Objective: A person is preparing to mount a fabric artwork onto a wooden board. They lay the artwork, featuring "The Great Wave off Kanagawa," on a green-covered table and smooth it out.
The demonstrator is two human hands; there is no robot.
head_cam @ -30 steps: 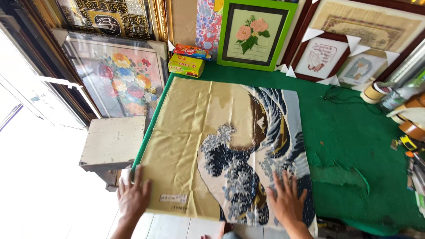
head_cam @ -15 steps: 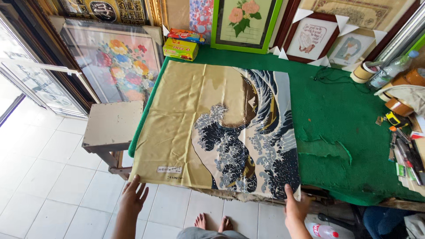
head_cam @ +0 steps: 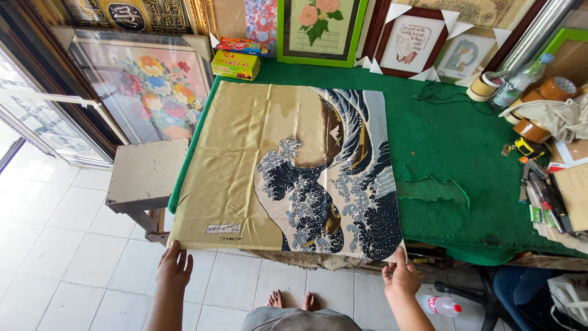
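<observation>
Both hands' grips pinch the wave-print cloth (head_cam: 294, 171): your left hand (head_cam: 174, 270) and right hand (head_cam: 401, 279) at its near corners. You are squaring it on the worktop (head_cam: 465, 147); next, pull evenly.

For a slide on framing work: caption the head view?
Both hands, left hand and right hand, hold the near edge of a wave-print cloth on a green table.

Left hand (head_cam: 174, 268) and right hand (head_cam: 401, 277) each pinch a near corner of the wave-print cloth (head_cam: 288, 171), which lies spread flat across the green counter (head_cam: 465, 147), its near edge overhanging the white tiled floor (head_cam: 55, 245).
</observation>
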